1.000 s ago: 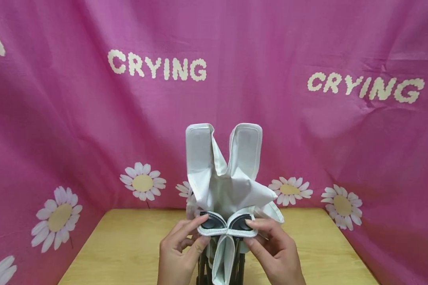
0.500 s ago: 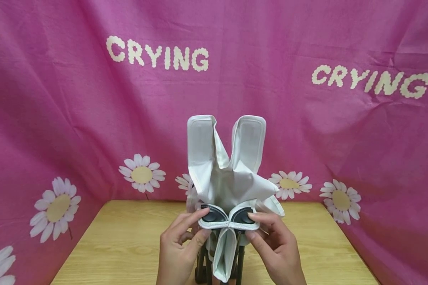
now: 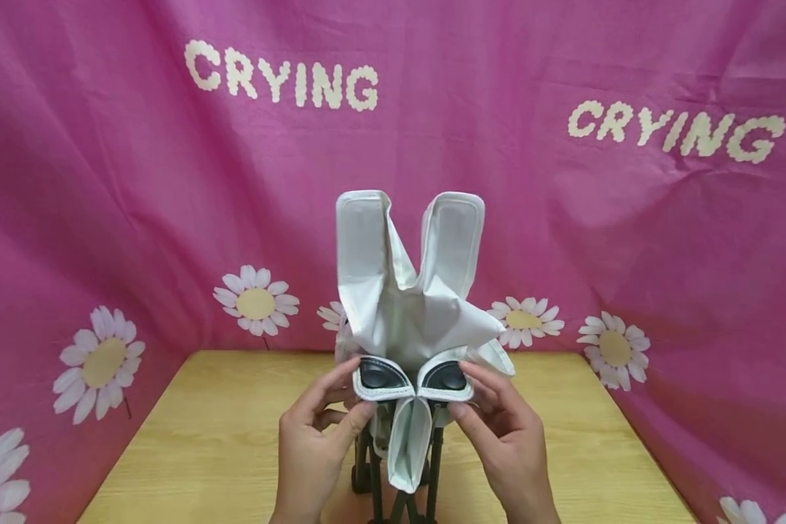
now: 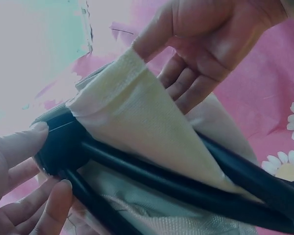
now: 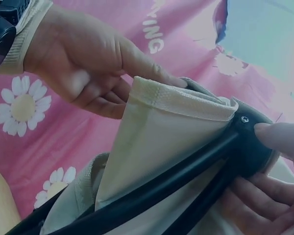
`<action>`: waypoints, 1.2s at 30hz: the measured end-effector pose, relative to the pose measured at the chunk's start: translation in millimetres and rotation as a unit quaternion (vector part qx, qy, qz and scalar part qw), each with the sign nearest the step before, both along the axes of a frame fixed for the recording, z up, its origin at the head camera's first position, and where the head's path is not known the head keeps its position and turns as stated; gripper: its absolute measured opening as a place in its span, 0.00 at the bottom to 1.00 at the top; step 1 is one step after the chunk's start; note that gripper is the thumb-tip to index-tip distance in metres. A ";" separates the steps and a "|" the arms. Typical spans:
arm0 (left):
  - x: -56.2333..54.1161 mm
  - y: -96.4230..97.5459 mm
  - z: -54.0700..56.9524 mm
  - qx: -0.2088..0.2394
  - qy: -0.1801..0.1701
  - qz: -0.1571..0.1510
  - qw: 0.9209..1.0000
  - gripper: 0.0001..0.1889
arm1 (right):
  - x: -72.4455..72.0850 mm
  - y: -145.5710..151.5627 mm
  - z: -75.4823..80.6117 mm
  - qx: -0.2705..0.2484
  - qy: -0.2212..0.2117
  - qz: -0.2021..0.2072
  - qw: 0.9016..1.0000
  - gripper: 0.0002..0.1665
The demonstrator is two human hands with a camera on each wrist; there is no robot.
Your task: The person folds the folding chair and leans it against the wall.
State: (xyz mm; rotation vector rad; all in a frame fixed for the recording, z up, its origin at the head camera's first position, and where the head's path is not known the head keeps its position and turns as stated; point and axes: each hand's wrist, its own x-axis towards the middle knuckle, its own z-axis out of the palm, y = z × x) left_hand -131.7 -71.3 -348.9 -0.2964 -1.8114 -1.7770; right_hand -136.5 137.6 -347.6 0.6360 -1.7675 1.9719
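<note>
A folded camp chair with white fabric (image 3: 409, 320) and black tube legs (image 3: 435, 458) stands upright in the middle of the head view. Two black corner caps (image 3: 381, 375) face me side by side, edged in white fabric. My left hand (image 3: 316, 437) pinches the left corner between thumb and index finger. The right corner is pinched the same way by my right hand (image 3: 507, 437). Below the caps, a narrow fold of fabric (image 3: 410, 444) hangs between the legs. In the left wrist view, my left fingers (image 4: 59, 200) lie around a black joint (image 4: 63, 144) where tubes meet.
The chair stands on a light wood table (image 3: 203, 437). A pink cloth (image 3: 393, 145) with daisies and lettering hangs behind and along the sides. Two stiff fabric flaps (image 3: 455, 240) stick up at the chair's far end.
The whole scene has shifted up in the head view, showing more of the legs. Both index fingertips have slid outward on the corner caps, and a small gap shows between the corners.
</note>
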 end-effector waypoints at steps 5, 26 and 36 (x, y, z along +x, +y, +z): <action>-2.6 -5.2 -2.0 0.010 0.011 -0.004 1.000 0.24 | -4.4 5.2 -1.1 0.002 -0.009 0.005 1.000 0.35; -9.2 -15.6 -72.7 0.015 -0.126 -0.008 0.992 0.07 | -11.2 17.5 -72.2 0.070 -0.156 -0.016 0.985 0.19; -11.9 -6.2 -110.3 -0.009 -0.215 -0.020 0.976 0.09 | -11.3 18.8 -93.0 0.143 -0.250 -0.020 0.958 0.11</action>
